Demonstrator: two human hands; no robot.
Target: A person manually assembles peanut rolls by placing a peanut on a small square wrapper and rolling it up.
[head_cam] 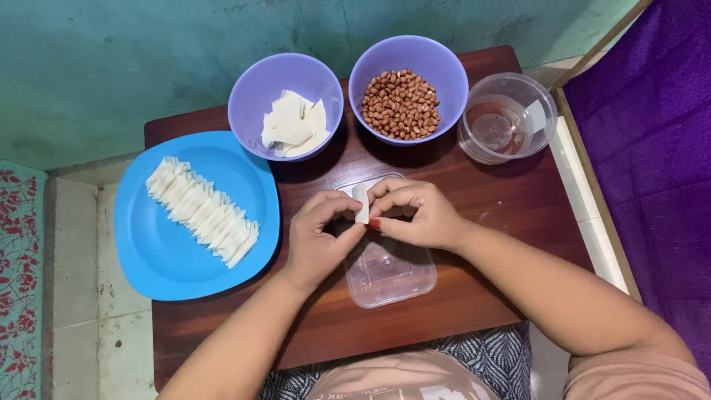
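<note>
My left hand (317, 241) and my right hand (418, 215) meet over a clear plastic tray (392, 278) on the dark wooden table (489, 222). Together their fingertips pinch one small white folded wrapper (361, 205), held upright between them. To the left, a blue plate (167, 255) carries a slanted row of several folded white wrappers (202, 211). Behind my hands stand a purple bowl (255, 92) of loose white wrapper sheets (295, 124) and a second purple bowl (444, 67) filled with peanuts (401, 104).
A clear round container (511, 118) with a little water stands at the table's back right. A purple cloth (652, 148) lies right of the table. A teal wall rises behind, and a tiled floor with a floral mat (18, 281) lies left.
</note>
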